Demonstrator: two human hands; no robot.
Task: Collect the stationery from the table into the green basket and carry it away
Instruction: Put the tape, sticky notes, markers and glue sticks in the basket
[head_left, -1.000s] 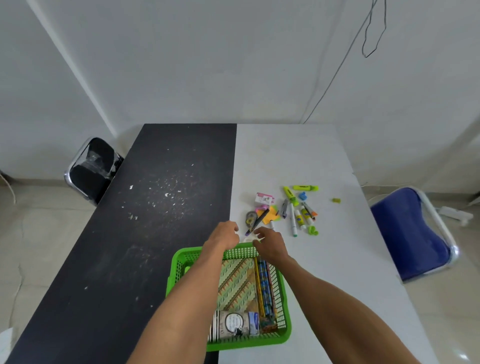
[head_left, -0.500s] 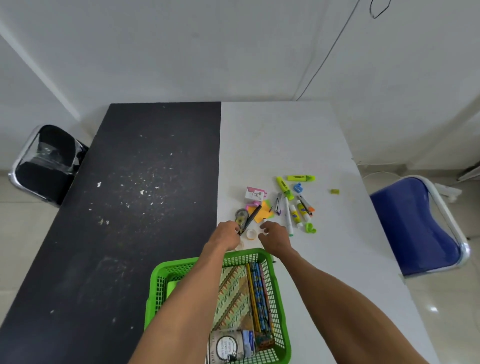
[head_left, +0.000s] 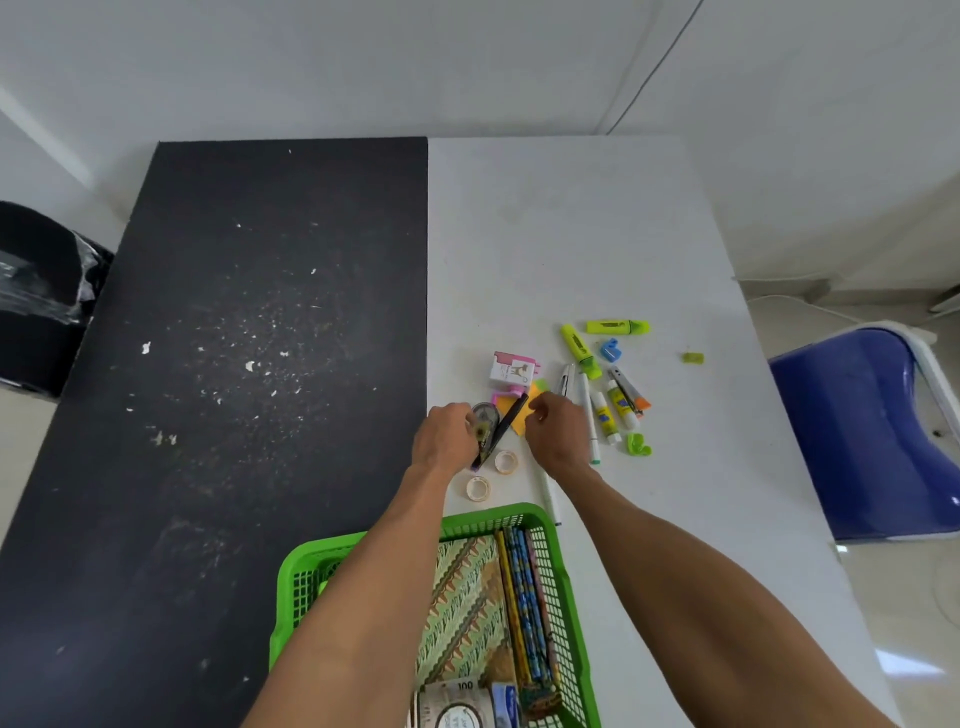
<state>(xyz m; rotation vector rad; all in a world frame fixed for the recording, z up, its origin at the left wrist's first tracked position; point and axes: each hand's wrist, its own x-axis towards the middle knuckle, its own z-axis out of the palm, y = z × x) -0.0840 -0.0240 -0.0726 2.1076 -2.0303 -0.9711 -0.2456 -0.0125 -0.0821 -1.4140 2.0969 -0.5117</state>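
The green basket (head_left: 488, 515) sits at the table's near edge and holds a patterned notebook (head_left: 467, 597), pencils (head_left: 524, 597) and a tape roll. Both my forearms reach over it. My left hand (head_left: 448, 437) pinches the grey correction tape (head_left: 487, 415), which lies against a black pen (head_left: 503, 428). My right hand (head_left: 558, 431) hovers with curled fingers over the orange sticky notes (head_left: 521, 423); whether it holds anything is hidden. Two small tape rolls (head_left: 505, 461) lie between the hands and the basket.
On the white table half lie a pink-white box (head_left: 511, 370), yellow highlighters (head_left: 617, 327), a blue sharpener (head_left: 610, 349), glue sticks (head_left: 605, 415), a white marker (head_left: 588, 415), a green clip (head_left: 638, 446) and a white pen (head_left: 550, 496). A blue chair (head_left: 862, 431) stands on the right and a black chair (head_left: 36, 291) on the left.
Both hands have left the basket's far rim and moved forward to the stationery pile. The left hand has reached the correction tape and the right the sticky notes.
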